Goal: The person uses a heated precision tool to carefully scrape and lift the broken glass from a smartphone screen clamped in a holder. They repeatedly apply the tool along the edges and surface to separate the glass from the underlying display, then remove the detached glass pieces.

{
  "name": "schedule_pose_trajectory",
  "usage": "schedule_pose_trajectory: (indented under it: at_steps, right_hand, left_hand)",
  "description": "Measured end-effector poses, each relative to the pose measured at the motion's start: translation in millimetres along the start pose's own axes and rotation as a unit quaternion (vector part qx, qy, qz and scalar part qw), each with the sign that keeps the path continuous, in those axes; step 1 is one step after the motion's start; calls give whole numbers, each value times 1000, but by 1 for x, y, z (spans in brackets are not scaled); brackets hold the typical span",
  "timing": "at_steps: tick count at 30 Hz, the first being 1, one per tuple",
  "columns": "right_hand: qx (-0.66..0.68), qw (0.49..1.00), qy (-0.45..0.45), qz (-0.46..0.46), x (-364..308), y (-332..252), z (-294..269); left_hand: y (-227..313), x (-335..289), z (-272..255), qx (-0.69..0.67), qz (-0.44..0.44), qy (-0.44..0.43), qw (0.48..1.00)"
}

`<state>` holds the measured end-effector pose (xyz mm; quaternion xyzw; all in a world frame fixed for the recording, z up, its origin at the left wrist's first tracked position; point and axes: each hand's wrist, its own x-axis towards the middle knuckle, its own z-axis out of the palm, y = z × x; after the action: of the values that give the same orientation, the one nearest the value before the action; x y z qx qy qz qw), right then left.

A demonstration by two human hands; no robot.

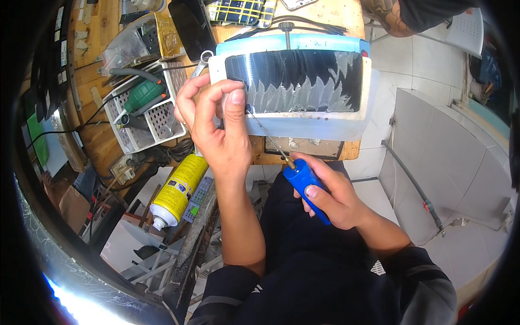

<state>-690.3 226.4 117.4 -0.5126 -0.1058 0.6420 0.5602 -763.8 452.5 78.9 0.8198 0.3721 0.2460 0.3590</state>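
Note:
A white-framed phone (303,81) with a cracked black screen lies on a pale blue pad (303,127) at the wooden bench's near edge. My left hand (216,130) presses on the phone's left end, thumb upright beside the glass. My right hand (330,195) grips a blue-handled tool (304,184) whose thin metal shaft (268,135) runs up-left, its tip at the screen's lower left corner next to my left thumb.
A white perforated tray (157,116) with a green blower bulb (143,95) sits left of my hand. A yellow spray can (176,189) lies below the bench edge. Another phone (241,11) and cables lie behind. Another person's arm (395,16) shows top right.

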Motion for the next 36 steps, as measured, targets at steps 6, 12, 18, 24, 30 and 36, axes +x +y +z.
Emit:
schedule_pose_trajectory:
  at_steps: [6, 12, 18, 24, 30, 36]
  right_hand:
    - [11, 1000, 13, 6, -2, -2, 0]
    - [-6, 1000, -7, 5, 1, -1, -2]
    - [4, 1000, 3, -1, 1, -2, -2]
    - [-6, 1000, -3, -1, -1, -2, -6]
    - [17, 1000, 17, -3, -3, 1, -5]
    - [31, 999, 25, 2, -10, 3, -9]
  left_hand:
    - [4, -4, 1, -57, 25, -13, 998]
    - [8, -9, -4, 19, 1, -16, 1000]
    - [7, -6, -4, 13, 24, -17, 999]
    - [8, -13, -7, 36, 13, -19, 999]
    - [7, -8, -8, -30, -1, -17, 999]
    - [11, -10, -6, 5, 10, -19, 1000]
